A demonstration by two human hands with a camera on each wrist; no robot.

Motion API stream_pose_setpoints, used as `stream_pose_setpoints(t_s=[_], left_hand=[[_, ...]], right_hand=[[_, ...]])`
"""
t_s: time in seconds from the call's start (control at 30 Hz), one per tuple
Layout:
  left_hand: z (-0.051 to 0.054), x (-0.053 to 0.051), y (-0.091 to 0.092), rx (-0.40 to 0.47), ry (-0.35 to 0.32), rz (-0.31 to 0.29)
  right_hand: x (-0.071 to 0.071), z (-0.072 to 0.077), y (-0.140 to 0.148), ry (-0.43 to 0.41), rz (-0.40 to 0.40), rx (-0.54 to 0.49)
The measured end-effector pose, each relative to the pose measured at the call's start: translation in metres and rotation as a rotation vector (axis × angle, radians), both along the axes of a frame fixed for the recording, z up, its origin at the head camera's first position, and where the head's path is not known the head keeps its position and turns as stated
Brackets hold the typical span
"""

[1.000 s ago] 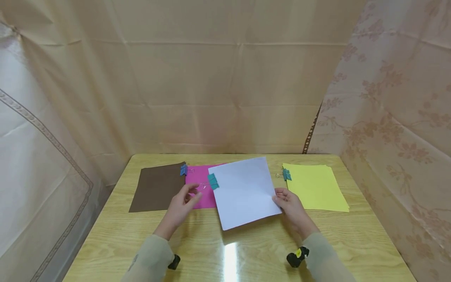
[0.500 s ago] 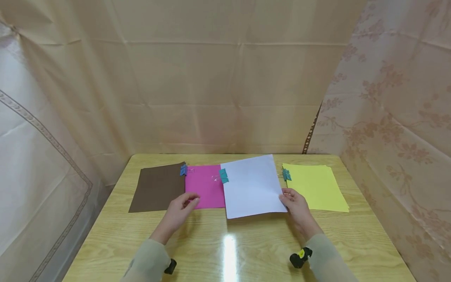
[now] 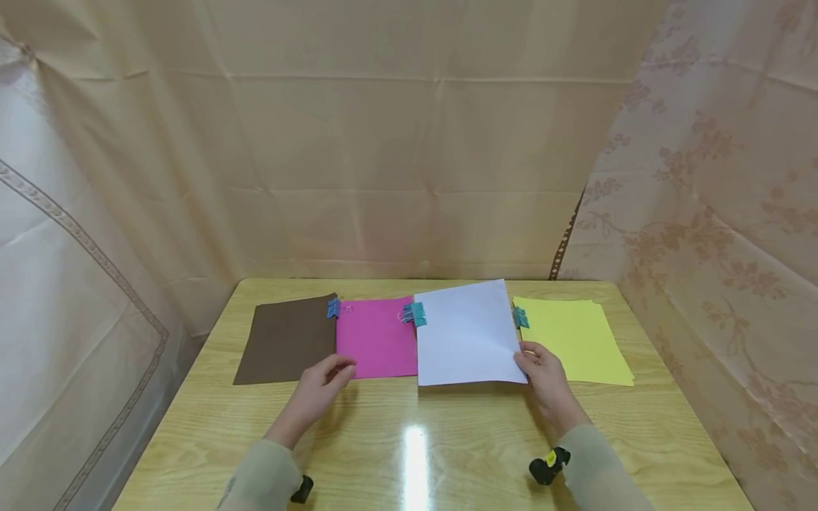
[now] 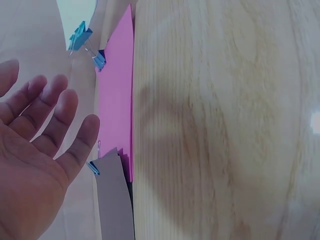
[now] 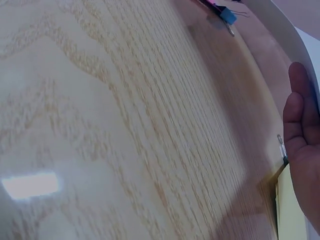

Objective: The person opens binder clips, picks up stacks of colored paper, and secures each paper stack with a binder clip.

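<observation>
My right hand (image 3: 544, 380) pinches the lower right edge of a white sheaf of paper (image 3: 471, 333), thumb on top and fingers beneath. A teal binder clip (image 3: 419, 314) grips the sheaf's left edge. In the right wrist view the fingers (image 5: 296, 112) lie against the sheaf's underside, and the table shows below it. My left hand (image 3: 316, 389) hovers before the pink paper stack (image 3: 377, 339), fingers loosely bent and holding nothing. The left wrist view shows that palm bare, with a blue clip (image 4: 99, 60) on the pink stack beyond it.
Left of the pink stack lies a brown paper stack (image 3: 286, 342) with a blue binder clip (image 3: 333, 307). At the right lies a yellow paper stack (image 3: 571, 341) with a teal clip (image 3: 520, 317). All rest on a wooden table (image 3: 473, 447), with a beige curtain (image 3: 396, 142) behind.
The white sheaf has moved right in my right hand and turned straighter, baring more of the pink stack. My left hand has drawn back slightly toward the near left.
</observation>
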State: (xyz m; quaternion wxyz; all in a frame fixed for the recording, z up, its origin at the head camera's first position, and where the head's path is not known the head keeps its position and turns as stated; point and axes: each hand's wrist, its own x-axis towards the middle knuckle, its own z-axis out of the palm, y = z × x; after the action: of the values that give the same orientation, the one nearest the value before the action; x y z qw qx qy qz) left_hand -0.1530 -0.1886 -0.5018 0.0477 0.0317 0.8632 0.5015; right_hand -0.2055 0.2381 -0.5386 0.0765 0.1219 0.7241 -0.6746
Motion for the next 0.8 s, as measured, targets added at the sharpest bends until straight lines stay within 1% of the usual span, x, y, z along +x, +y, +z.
stream_pose_setpoints(t_s=[0.2,0.4,0.6,0.8], left_hand=[[-0.003,0.002,-0.004,-0.003,-0.014,0.010],[-0.006,0.004,-0.008,0.005,-0.021,0.015],[-0.009,0.004,-0.012,-0.002,-0.019,0.020],[-0.011,0.004,-0.017,-0.012,-0.021,0.035]], right_hand=[[-0.001,-0.001,0.003,-0.034,-0.004,0.012],[-0.002,-0.003,0.005,-0.053,-0.010,-0.017],[-0.002,-0.006,0.003,-0.089,-0.016,-0.016],[-0.002,-0.009,0.001,-0.090,-0.050,-0.049]])
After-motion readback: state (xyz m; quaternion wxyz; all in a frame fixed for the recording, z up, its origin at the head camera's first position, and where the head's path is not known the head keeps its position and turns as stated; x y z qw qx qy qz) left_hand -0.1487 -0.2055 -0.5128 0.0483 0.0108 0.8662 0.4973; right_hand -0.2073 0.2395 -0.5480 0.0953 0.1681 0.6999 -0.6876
